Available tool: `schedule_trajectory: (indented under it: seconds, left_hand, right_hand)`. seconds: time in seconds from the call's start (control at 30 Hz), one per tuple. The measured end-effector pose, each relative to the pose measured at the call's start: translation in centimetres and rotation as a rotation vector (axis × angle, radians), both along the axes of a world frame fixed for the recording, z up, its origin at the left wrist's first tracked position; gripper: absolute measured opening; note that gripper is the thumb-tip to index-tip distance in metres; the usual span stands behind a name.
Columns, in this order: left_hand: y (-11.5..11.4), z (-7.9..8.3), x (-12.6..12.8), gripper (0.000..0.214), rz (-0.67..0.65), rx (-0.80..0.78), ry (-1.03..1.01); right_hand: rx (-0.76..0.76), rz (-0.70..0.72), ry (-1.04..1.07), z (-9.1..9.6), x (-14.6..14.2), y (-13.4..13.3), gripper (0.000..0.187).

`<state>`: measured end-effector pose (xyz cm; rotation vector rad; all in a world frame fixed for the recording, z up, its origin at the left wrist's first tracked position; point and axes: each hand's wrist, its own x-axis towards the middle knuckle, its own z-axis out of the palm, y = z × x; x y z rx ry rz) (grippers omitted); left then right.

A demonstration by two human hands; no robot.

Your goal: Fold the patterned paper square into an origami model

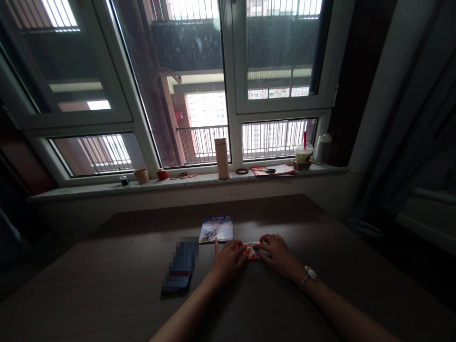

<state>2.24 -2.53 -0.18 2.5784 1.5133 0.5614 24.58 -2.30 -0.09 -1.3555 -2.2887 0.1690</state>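
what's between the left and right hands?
A small, colourful printed item with red on it lies between the left hand and the right hand, fingers of both at it. Shows in the head view.

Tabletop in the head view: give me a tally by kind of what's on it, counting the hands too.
Hands: 2 (left hand, right hand)
Small red printed piece, between the hands: 1
Flat blue printed item: 1
Pixelated dark item: 1
Total: 5
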Motion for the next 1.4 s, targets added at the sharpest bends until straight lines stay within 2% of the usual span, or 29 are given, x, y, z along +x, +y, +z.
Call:
schedule_trajectory:
  seconds: [0.27, 0.67, 1.4]
  left_hand:
    - [-0.1, 0.4, 0.1, 0.031, 0.009, -0.01, 0.017]
    - [0.6, -0.5, 0.0, 0.031, -0.001, -0.006, -0.035]
    - [0.1, -0.2, 0.1, 0.033, 0.034, -0.017, 0.019]
  right_hand:
    - [-0.003, -0.008, -0.013, 0.2, -0.1, 0.1, 0.029]
    - [-0.014, -0.015, -0.001, 0.1, -0.4, -0.1, 0.031]
    - [0.005, -0.019, -0.032, 0.5, -1.3, -0.4, 0.027]
